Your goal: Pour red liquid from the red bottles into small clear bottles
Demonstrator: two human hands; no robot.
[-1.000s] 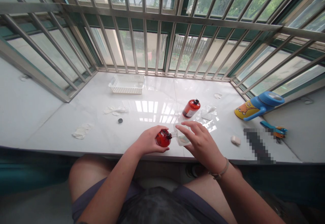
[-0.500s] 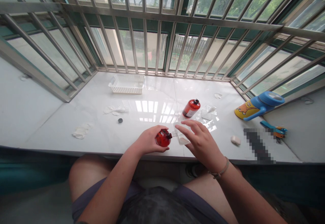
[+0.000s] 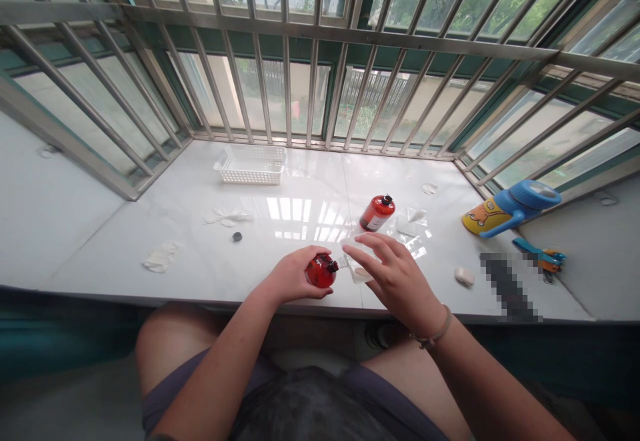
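My left hand [image 3: 295, 274] is wrapped round a red bottle [image 3: 319, 275], whose dark narrow neck has no cap on it. In my right hand [image 3: 395, 271] is a clear bottle [image 3: 361, 269], lying tilted with its neck pointing left, close to the red bottle's mouth. Whether the two necks touch I cannot tell. Several right-hand fingers are raised; the thumb side is partly hidden behind the clear bottle. Just beyond, a second red bottle [image 3: 376, 215] with a black top and a pale label leans in view. A small dark cap [image 3: 237, 237] lies to the left.
A white perforated basket [image 3: 250, 169] stands at the back left. Crumpled white gloves or tissue [image 3: 163, 257] lie at left. Clear plastic packaging [image 3: 413, 223], a small pale case [image 3: 465, 276], a blue-and-yellow flask [image 3: 510, 207] and keys with a blue strap [image 3: 540, 254] are at right.
My right hand and the clear bottle have shifted very slightly up and left. The left hand and its red bottle have stayed in place.
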